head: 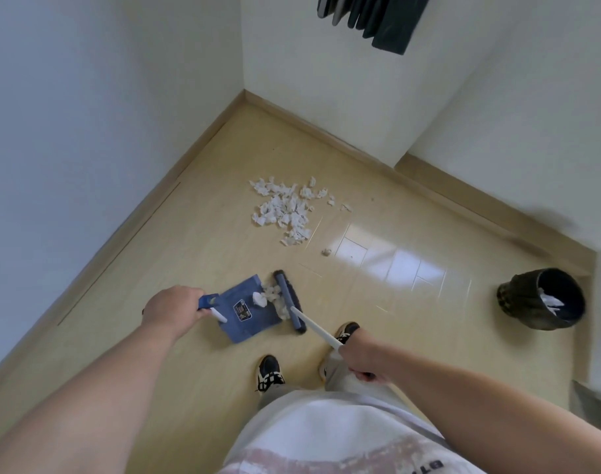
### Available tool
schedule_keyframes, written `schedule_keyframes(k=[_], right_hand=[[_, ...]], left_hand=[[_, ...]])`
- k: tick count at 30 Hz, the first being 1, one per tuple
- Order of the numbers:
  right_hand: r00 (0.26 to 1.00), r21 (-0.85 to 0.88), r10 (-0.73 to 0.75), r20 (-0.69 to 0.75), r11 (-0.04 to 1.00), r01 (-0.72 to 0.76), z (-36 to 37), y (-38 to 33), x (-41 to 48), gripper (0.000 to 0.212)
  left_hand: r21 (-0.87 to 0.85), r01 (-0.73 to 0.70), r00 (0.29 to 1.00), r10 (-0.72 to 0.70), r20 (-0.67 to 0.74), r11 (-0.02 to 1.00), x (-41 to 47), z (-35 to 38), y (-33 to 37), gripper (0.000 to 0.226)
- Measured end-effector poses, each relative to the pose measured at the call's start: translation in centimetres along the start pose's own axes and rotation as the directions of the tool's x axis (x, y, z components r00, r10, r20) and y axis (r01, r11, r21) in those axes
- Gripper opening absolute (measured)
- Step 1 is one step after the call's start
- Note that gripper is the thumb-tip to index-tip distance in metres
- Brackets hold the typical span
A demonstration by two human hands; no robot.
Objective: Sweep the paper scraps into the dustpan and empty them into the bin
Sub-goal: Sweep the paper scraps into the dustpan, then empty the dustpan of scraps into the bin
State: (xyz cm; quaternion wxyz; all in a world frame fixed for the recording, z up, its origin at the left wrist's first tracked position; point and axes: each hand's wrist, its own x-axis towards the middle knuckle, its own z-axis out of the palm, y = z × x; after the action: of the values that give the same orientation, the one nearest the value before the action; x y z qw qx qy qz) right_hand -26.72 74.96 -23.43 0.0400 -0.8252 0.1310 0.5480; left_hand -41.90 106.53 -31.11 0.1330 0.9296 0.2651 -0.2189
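Observation:
A blue dustpan (242,311) lies flat on the floor just ahead of my feet. My left hand (170,307) grips its handle from the left. My right hand (362,357) holds the white stick of a broom; the dark broom head (288,301) sits against the dustpan's open edge. A few white paper scraps (270,297) lie between the broom head and the pan. A larger pile of paper scraps (285,208) lies farther off, near the corner. The black bin (541,299) stands to the right with white paper inside.
White walls meet in a corner (244,92) beyond the pile, with a wooden skirting along the floor. A wall section juts out at the right. My two dark shoes (270,371) stand just behind the dustpan. Something dark hangs at the top.

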Motion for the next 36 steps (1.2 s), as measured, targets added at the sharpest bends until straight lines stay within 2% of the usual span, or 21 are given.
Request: schedule_keyframes(k=[1, 2, 4, 7, 10, 14, 18, 22, 26, 31, 36], right_hand=[[0.996, 0.085, -0.087, 0.027, 0.993, 0.084, -0.4, -0.1, 0.0, 0.015], [0.985, 0.032, -0.164, 0.043, 0.986, 0.163, -0.8, 0.0, -0.5, 0.018], [0.979, -0.038, -0.202, 0.016, 0.979, 0.202, -1.3, -0.2, -1.0, 0.019], [0.989, -0.075, -0.144, -0.033, 0.987, 0.141, -2.0, -0.8, -1.4, 0.018], [0.993, -0.087, -0.116, -0.013, 0.99, 0.115, -3.2, -1.0, -2.9, 0.019], [0.999, 0.074, -0.041, 0.01, 0.996, 0.041, -4.6, 0.1, -4.3, 0.015], [0.998, 0.259, -0.059, 0.03, 0.965, 0.049, -5.2, 1.5, -5.3, 0.016], [0.999, 0.497, -0.005, 0.053, 0.867, -0.022, -5.8, 3.2, -4.5, 0.012], [0.999, 0.625, 0.037, -0.012, 0.78, -0.021, -6.6, 6.6, -3.6, 0.013], [0.993, 0.825, 0.106, -0.053, 0.566, -0.016, -8.4, 12.1, -1.6, 0.022], [0.967, 0.813, 0.009, -0.253, 0.543, 0.208, -9.6, 19.4, -2.3, 0.018]], left_hand=[[0.007, -0.005, 1.0, 0.005, 0.005, 1.0, 0.1, -0.1, 0.0, 0.027], [0.012, 0.001, 1.0, -0.001, 0.013, 1.0, 0.1, -0.1, 0.0, 0.028], [0.016, 0.028, 0.999, -0.029, 0.028, 0.999, -0.1, 0.0, 0.2, 0.03], [0.022, 0.068, 0.997, -0.069, 0.039, 0.997, -0.5, -0.3, 0.3, 0.033], [0.02, 0.065, 0.998, -0.065, 0.023, 0.998, -1.4, -0.5, 0.4, 0.036], [-0.022, 0.05, 0.999, -0.05, -0.014, 0.999, -2.6, -0.4, 1.6, 0.037], [-0.03, 0.038, 0.998, -0.04, -0.051, 0.999, -3.5, -0.8, 4.2, 0.042], [0.006, -0.007, 0.998, 0.007, -0.065, 1.0, -3.7, -2.4, 7.7, 0.036], [0.115, -0.089, 0.991, 0.099, -0.086, 0.989, -2.9, -5.0, 12.1, 0.03], [0.187, -0.201, 0.967, 0.225, -0.121, 0.962, -2.8, -8.3, 20.5, 0.026], [0.221, -0.292, 0.931, 0.329, -0.158, 0.931, -4.0, -10.4, 30.2, 0.019]])
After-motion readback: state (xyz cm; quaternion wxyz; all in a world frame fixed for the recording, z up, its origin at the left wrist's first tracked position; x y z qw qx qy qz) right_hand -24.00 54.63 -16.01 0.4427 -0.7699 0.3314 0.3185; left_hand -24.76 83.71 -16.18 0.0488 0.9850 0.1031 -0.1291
